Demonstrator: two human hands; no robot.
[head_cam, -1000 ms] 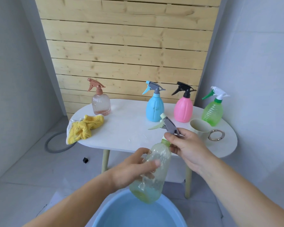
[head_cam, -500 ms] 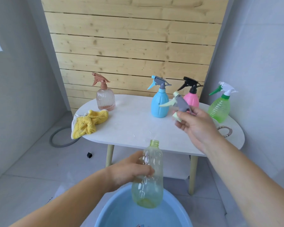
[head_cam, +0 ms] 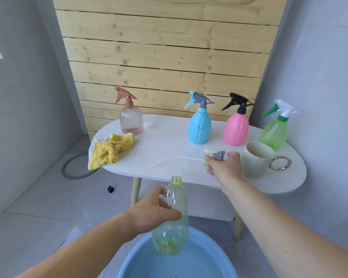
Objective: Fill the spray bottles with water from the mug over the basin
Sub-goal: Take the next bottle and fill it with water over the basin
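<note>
My left hand (head_cam: 159, 212) grips a pale green clear bottle (head_cam: 172, 233) with its neck uncapped, held upright over the blue basin (head_cam: 133, 263). A little liquid sits at its bottom. My right hand (head_cam: 225, 167) holds the grey and pale green spray head (head_cam: 216, 154) low over the white table (head_cam: 169, 149), just left of the cream mug (head_cam: 256, 159) with a gold ring handle. Along the back of the table stand a clear pink bottle (head_cam: 131, 121), a blue bottle (head_cam: 199, 127), a pink bottle (head_cam: 236, 129) and a green bottle (head_cam: 274, 131), all capped.
A yellow cloth (head_cam: 109, 150) lies on the table's left end. A grey hose (head_cam: 76, 169) and a small black piece (head_cam: 110, 189) lie on the tiled floor. A wooden slat wall stands behind the table.
My right hand took the spray head off the bottle, lifted it away, and has now lowered it to the table beside the mug. My left hand keeps the bottle over the basin.
</note>
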